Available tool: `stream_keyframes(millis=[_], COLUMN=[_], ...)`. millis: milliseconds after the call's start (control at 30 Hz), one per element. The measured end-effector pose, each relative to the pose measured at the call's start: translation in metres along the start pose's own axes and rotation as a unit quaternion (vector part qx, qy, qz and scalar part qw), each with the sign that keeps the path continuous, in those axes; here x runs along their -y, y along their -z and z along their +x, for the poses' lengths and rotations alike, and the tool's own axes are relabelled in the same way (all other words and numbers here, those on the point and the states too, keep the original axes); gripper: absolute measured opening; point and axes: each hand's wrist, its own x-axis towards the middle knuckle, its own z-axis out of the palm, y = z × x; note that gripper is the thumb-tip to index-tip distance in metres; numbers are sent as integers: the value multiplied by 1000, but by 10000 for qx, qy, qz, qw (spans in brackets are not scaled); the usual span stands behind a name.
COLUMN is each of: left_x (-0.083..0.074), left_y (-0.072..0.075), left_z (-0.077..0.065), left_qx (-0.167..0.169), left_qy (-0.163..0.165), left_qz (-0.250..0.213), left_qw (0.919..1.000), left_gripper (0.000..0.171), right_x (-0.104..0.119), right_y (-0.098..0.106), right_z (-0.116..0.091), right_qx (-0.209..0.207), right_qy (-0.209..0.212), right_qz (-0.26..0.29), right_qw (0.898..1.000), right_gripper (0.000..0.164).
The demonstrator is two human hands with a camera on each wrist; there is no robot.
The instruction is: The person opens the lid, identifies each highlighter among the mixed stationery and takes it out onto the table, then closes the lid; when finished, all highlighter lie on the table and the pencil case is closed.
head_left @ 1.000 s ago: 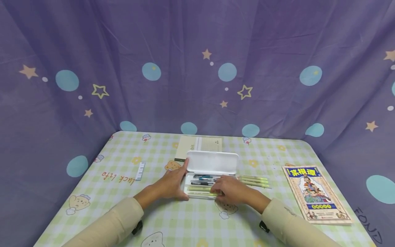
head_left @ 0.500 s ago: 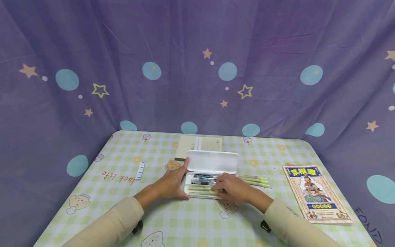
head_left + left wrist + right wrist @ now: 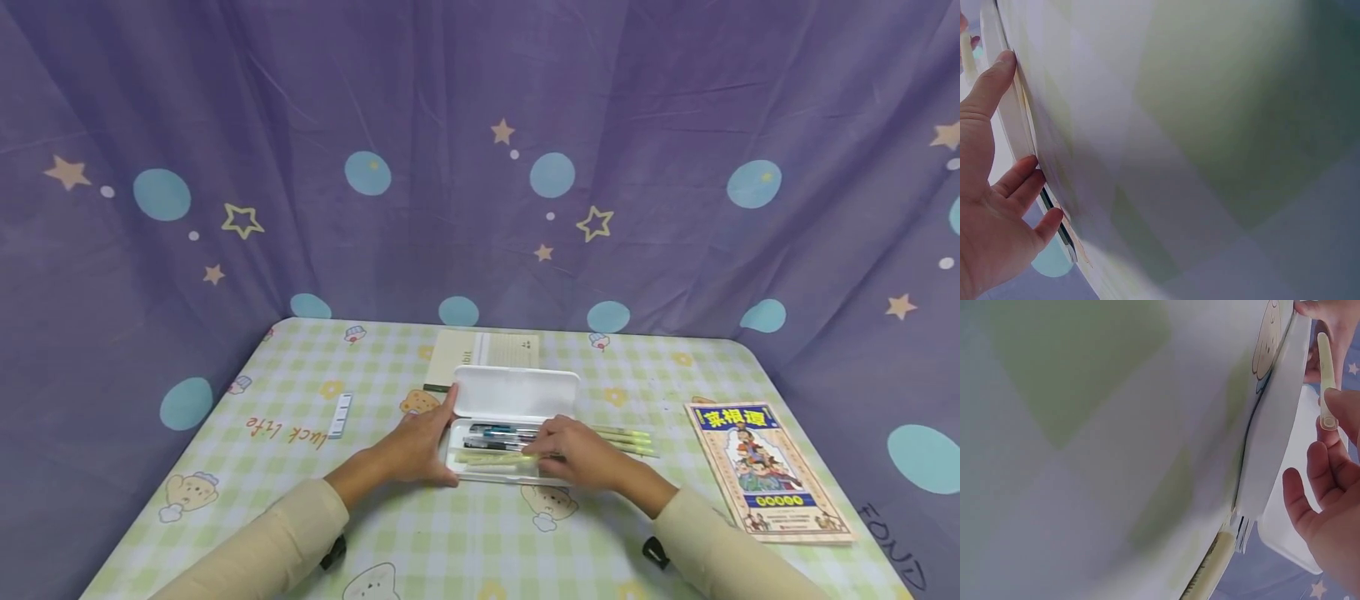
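A white pencil case (image 3: 517, 393) lies with its lid raised back, several dark and blue clear-barrelled pens (image 3: 487, 444) in its tray. At the case's left end, my left hand (image 3: 420, 442) steadies it, thumb at the near corner and fingers spread toward the lid; in the left wrist view those fingers (image 3: 1022, 181) rest nearly straight along its edge. My right hand (image 3: 570, 450) is over the tray's right part, pinching a pale yellow pen (image 3: 1325, 362) between thumb and fingers. In the head view this pen points left, close beside another yellow one in the front of the tray.
Several yellow-green pens (image 3: 630, 442) lie right of the case. A cream notebook (image 3: 450, 354) is behind the lid. An illustrated book (image 3: 768, 475) lies at the right, and a small white-and-blue strip (image 3: 341, 417) at the left, on the checked tablecloth (image 3: 420, 542).
My right hand has moved slightly right and away from me, bringing the pinched yellow pen from the tray's near edge toward the other yellow pen. My left hand stays put.
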Motion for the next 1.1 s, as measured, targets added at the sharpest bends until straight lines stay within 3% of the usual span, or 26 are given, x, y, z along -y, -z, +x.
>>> stream_keyframes(millis=[500, 800, 1100], left_x=[0, 1, 3], left_y=[0, -1, -3], left_z=[-1, 0, 0], left_qx=[11, 42, 16], left_qy=[45, 78, 80], left_qz=[-22, -57, -31], left_qw=[10000, 9999, 10000], left_gripper=[149, 149, 149], right_x=[-18, -29, -36], right_y=[23, 30, 36], right_z=[-28, -45, -64], right_qx=[-757, -1105, -1114], right_qy=[-122, -276, -898], right_qz=[601, 455, 487], right_qw=[9952, 9925, 9885], right_gripper=[27, 28, 26])
